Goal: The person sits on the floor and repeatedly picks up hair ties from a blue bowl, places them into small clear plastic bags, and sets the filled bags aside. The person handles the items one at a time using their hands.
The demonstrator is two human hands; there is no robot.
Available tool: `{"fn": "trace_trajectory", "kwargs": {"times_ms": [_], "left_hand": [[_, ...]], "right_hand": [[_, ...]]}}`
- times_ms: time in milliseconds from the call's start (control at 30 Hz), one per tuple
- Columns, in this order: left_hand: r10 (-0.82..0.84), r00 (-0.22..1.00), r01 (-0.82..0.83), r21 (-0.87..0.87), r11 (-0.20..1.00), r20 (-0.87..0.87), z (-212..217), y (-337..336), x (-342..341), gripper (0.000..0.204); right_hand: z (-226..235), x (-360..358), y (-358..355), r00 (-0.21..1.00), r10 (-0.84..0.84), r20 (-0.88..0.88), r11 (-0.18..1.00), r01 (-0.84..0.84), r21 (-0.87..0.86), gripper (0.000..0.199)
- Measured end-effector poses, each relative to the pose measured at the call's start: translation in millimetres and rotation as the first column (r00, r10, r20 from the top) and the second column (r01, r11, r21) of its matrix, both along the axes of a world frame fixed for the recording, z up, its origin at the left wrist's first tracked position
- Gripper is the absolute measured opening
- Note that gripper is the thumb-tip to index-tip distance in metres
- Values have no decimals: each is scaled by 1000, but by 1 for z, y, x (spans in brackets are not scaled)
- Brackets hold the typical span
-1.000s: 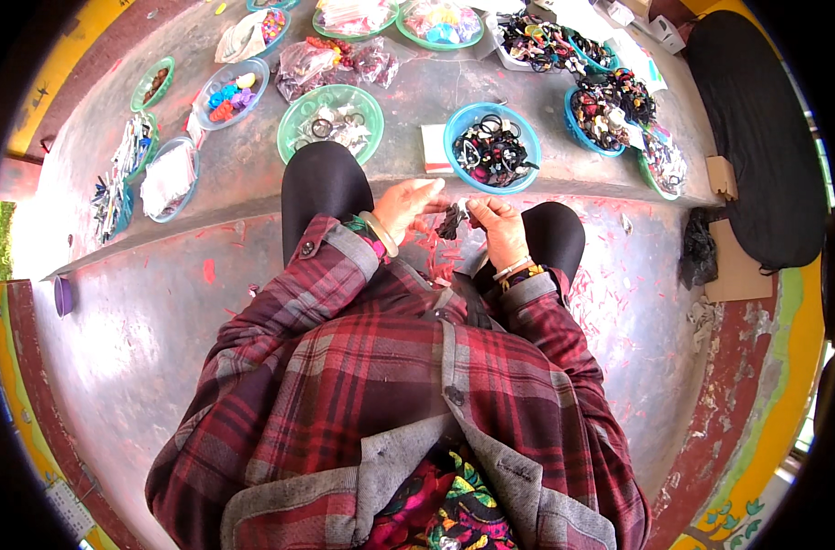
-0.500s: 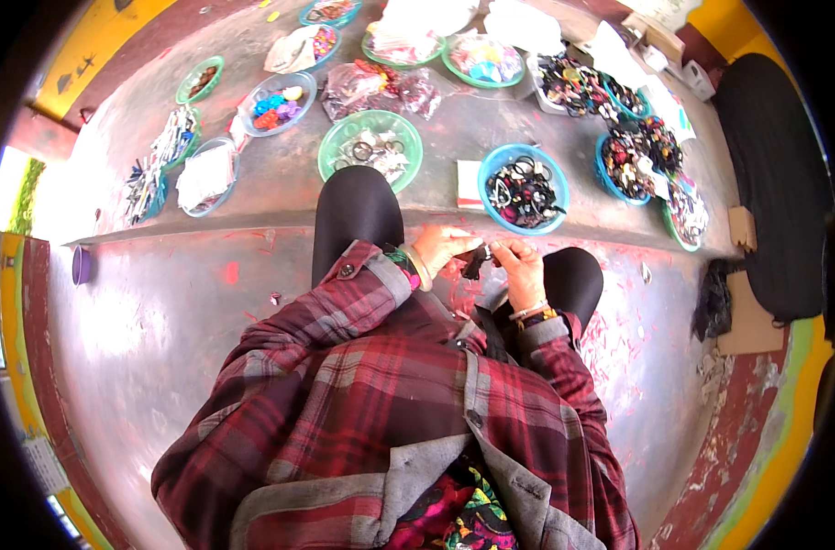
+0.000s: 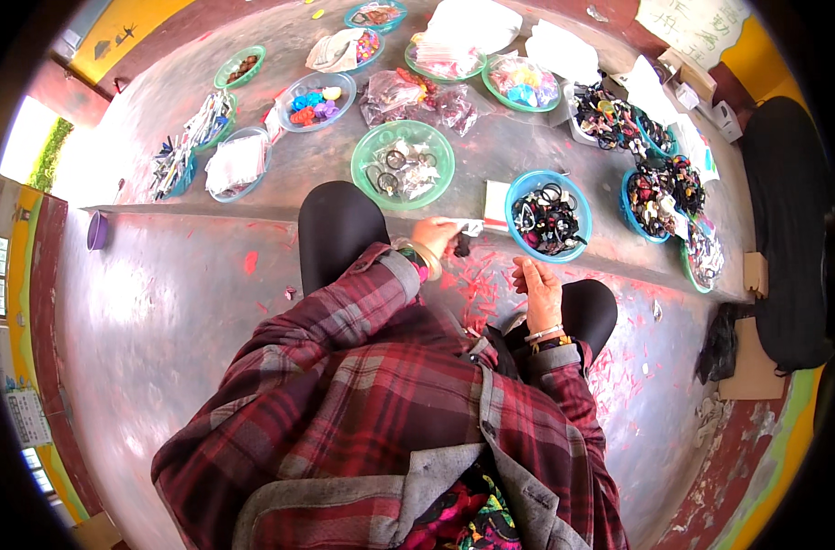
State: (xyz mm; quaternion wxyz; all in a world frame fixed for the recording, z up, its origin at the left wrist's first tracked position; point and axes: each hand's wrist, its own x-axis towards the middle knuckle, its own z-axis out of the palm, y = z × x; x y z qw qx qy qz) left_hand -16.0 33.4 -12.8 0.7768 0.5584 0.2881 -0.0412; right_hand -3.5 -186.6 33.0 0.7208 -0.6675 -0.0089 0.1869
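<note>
I sit on a grey floor in a red plaid shirt, black-clad knees (image 3: 337, 229) drawn up. My left hand (image 3: 433, 238) reaches forward over the low step. Its fingers pinch a small white card (image 3: 470, 225) with a dark hair tie (image 3: 461, 246) hanging from it. The card hangs just left of a blue bowl (image 3: 578, 197) full of black hair ties. My right hand (image 3: 538, 286) is raised above my right knee, fingers close together. Whether it holds anything is too small to tell.
A green bowl of rings and ties (image 3: 373, 145) stands ahead. Further bowls of coloured clips, clear bags and white packets (image 3: 477, 23) cover the raised floor. More blue bowls (image 3: 639, 220) stand at the right. Red paper scraps (image 3: 477, 284) litter the floor between my knees.
My hands worked together on a small item between my knees. They have parted: the left moved forward toward the blue bowl with the card, the right stayed back. My view shifted forward.
</note>
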Motion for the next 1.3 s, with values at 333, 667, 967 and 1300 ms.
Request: {"fn": "trace_trajectory", "kwargs": {"times_ms": [333,667,967,1300], "left_hand": [[637,766,-604,-444,662,-92,-12,78,61,20],[91,976,-122,-148,982,-199,-25,-1,26,20],[-58,938,58,-10,998,-342,-69,-12,50,21],[-76,973,81,16,997,-218,-107,-28,93,25]], "right_hand": [[-11,4,2,997,53,-47,998,-55,-37,21],[-19,3,2,966,188,-178,964,-216,-153,24],[-20,-1,9,917,342,-206,877,-390,-279,22],[3,2,-2,906,359,-224,808,-422,-411,22]]}}
